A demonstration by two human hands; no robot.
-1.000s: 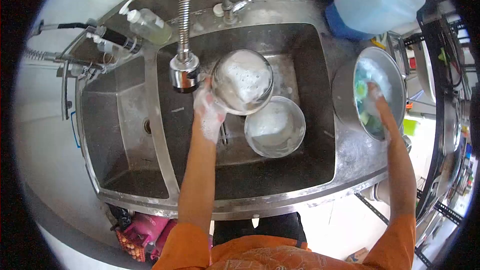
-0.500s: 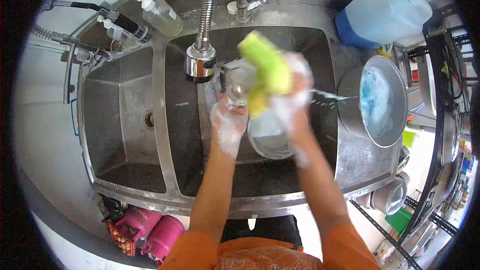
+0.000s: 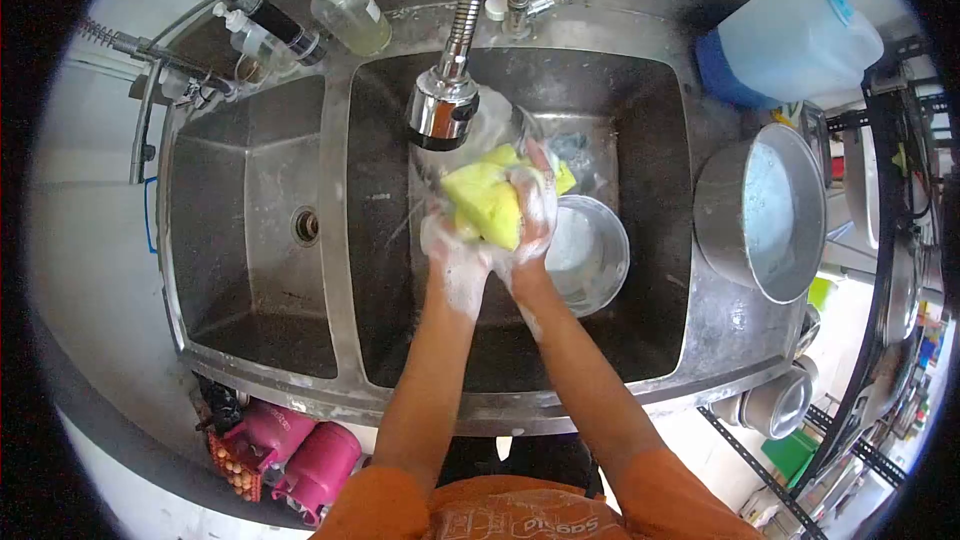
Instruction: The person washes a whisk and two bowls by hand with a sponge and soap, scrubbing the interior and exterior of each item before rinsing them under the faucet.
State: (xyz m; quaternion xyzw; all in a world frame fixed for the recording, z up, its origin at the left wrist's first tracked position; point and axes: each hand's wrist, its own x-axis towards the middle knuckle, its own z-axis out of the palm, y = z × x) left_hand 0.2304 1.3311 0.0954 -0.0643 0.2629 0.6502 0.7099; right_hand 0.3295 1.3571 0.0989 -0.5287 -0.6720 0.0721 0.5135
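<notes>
Over the right-hand basin, my right hand (image 3: 535, 205) is closed around a bunched yellow-green cloth (image 3: 485, 198), with suds on its fingers. My left hand (image 3: 455, 240), also coated in foam, is at the near edge of a soapy, shiny round bowl (image 3: 500, 118); the cloth covers most of its fingers. The cloth lies against the bowl's near side. Just right of my hands, a round pan (image 3: 610, 285) rests on the basin floor.
A chrome spray tap (image 3: 442, 110) hangs close above my hands. On the right ledge stand a tilted deep metal pot (image 3: 722, 210) of sudsy water and a large jug (image 3: 790, 45) of blue liquid. Pump bottles (image 3: 350, 15) stand at the back left, beyond the left basin (image 3: 280, 290).
My right hand and the cloth have come down and left onto the bowl, close to my left hand. The pan in the basin shows more fully. The whole view has shifted slightly.
</notes>
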